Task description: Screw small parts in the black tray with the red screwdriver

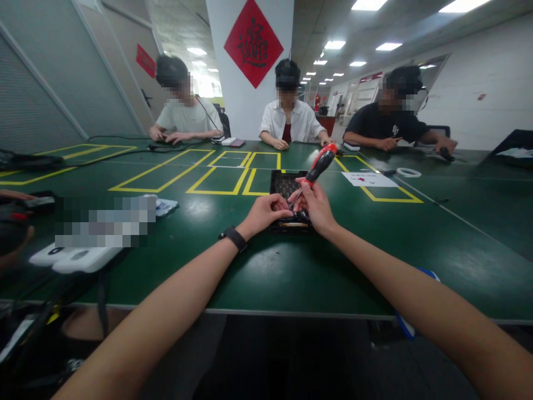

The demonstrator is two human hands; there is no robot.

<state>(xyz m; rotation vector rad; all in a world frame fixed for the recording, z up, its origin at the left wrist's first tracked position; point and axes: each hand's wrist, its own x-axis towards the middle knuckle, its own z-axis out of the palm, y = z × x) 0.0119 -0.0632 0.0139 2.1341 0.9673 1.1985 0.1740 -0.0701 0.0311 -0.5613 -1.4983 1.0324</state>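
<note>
My right hand [315,205] is wrapped round a screwdriver with a red and black handle [320,163]; the handle tilts up to the right and the shaft points down to the left. My left hand [265,211], a black band on its wrist, is pinched at the shaft's tip, fingers closed on something too small to name. Both hands hover over a black tray [278,183] on the green table [291,266]. What lies in the tray is hard to make out.
Three people sit along the far side of the table, hands resting on it. Yellow tape rectangles [216,180] mark the surface. A white sheet [368,179] and a tape roll [408,172] lie at right. White devices [75,258] and cables sit at left.
</note>
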